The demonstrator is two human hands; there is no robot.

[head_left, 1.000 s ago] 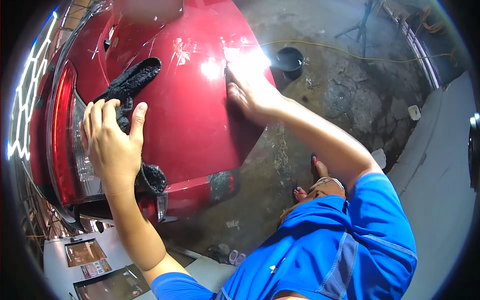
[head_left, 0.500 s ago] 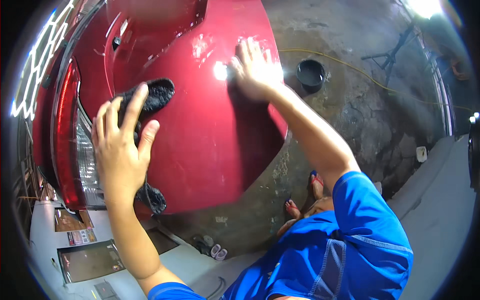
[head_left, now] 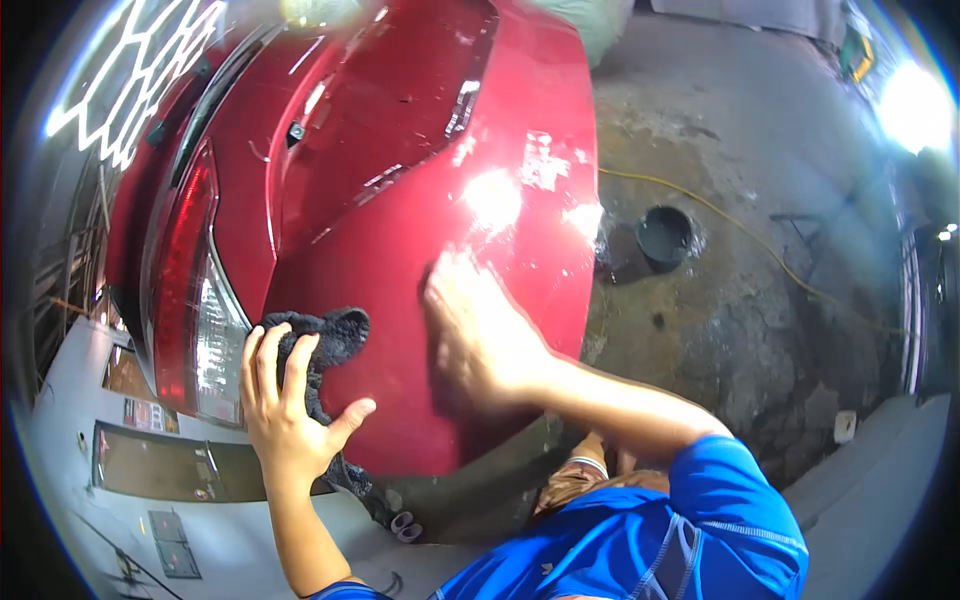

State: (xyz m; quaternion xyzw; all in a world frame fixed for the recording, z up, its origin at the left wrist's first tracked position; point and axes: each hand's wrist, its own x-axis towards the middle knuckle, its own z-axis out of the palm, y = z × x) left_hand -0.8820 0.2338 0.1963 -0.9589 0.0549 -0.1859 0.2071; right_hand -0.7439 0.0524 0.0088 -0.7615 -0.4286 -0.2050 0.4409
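A glossy red car body panel (head_left: 390, 420) lies before me, beside a red and clear tail light (head_left: 215, 350). My left hand (head_left: 290, 420) is at the panel's left part, fingers apart, with its fingertips over a crumpled black cloth (head_left: 342, 335). The cloth drapes down past my thumb toward the panel's lower edge. On the middle of the panel my right hand (head_left: 480, 325) lies flat, slightly smeared by motion; whether anything is under its palm is hidden. Bright wet-looking patches (head_left: 540, 165) shine on the surface above it.
A black bucket (head_left: 665, 238) stands on the wet concrete floor to the right. Near it runs a yellow hose (head_left: 720, 205). A stand (head_left: 800, 235) is farther right, with a bright lamp (head_left: 915, 108) above. Light purple clogs (head_left: 405, 527) sit below the panel.
My right hand has slid down the panel toward me, away from the shiny patches. The view has shifted, so the car shows lower and farther right. My left hand stays by the black cloth.
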